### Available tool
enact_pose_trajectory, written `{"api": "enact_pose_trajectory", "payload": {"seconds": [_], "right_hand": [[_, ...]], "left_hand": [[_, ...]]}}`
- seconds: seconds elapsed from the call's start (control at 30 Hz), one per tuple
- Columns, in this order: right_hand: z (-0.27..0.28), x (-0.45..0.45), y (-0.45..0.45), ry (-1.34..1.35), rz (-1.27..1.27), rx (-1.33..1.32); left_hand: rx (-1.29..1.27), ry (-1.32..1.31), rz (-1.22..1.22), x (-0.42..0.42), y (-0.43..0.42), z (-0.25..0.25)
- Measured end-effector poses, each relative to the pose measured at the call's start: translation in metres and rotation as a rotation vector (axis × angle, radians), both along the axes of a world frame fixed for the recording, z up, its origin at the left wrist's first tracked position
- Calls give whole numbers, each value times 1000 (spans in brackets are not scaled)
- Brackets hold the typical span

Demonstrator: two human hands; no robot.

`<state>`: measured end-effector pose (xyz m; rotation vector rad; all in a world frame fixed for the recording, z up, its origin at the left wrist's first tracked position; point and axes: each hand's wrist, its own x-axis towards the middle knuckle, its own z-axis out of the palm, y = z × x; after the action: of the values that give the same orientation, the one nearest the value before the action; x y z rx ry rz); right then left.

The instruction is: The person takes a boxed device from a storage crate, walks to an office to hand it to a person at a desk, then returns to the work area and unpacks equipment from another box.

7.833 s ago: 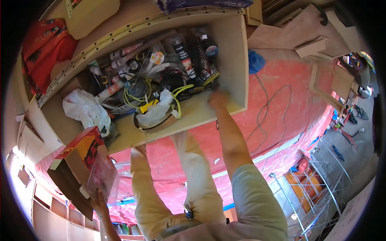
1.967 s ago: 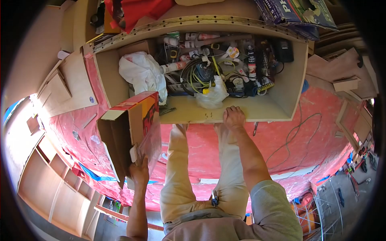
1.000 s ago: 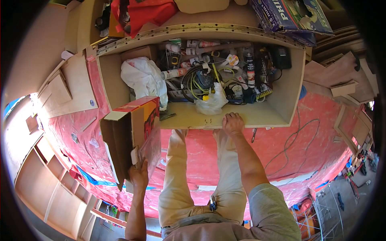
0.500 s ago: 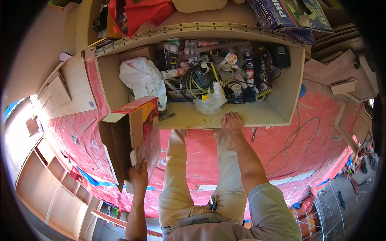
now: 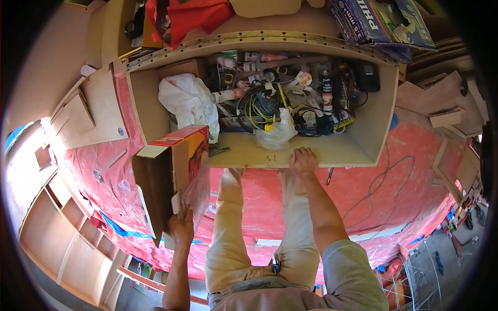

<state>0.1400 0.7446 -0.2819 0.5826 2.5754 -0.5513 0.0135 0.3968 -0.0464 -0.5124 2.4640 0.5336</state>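
My left hand [image 5: 181, 226] grips the lower edge of an open cardboard box [image 5: 188, 155] with red and yellow sides. This box is tilted, and its upper end overlaps the front left corner of a wooden chest [image 5: 332, 154]. On the chest's front rim rests my right hand [image 5: 304, 160], its fingers curled over the edge. Inside the chest lie a white plastic bag [image 5: 188, 101], coiled cables [image 5: 254, 106], a clear plastic bag [image 5: 277, 133] and several sealant tubes [image 5: 326, 90].
Red sheeting [image 5: 363, 192] covers the floor around my legs. At the back right, a Philips box [image 5: 381, 23] sits by the chest's hinge, with a red bag [image 5: 194, 18] at the back left. Wooden boards [image 5: 91, 122] lie left, and a loose cord [image 5: 371, 192] lies right.
The view has shifted slightly, so the chest appears a little lower and farther right. Both hands keep the same holds.
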Motion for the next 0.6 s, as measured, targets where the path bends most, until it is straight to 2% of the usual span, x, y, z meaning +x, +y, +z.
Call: {"api": "enact_pose_trajectory", "payload": {"seconds": [0.1, 0.2, 0.23, 0.27, 0.33, 0.4, 0.53, 0.6], "right_hand": [[2, -1, 0, -11, -13, 2], [-25, 17, -4, 86, 80, 65], [-20, 18, -5, -15, 45, 46], [-16, 11, -4, -108, 6, 30], [-2, 7, 0, -63, -2, -19], [-2, 9, 1, 2, -52, -10], [4, 6, 3, -68, -42, -9], [8, 5, 5, -76, -53, -42]], "left_hand": [[-78, -72, -12, -3, 0, 1], [-126, 64, -330, -1, -6, -1], [-96, -45, -271, -3, -7, 1], [-122, -65, -348, 0, -19, -3], [-32, -14, -267, 1, -12, -2], [-31, -68, -222, -5, 5, 6], [24, -121, -108, -7, 0, 1], [5, -110, -201, -12, 3, 2]]}}
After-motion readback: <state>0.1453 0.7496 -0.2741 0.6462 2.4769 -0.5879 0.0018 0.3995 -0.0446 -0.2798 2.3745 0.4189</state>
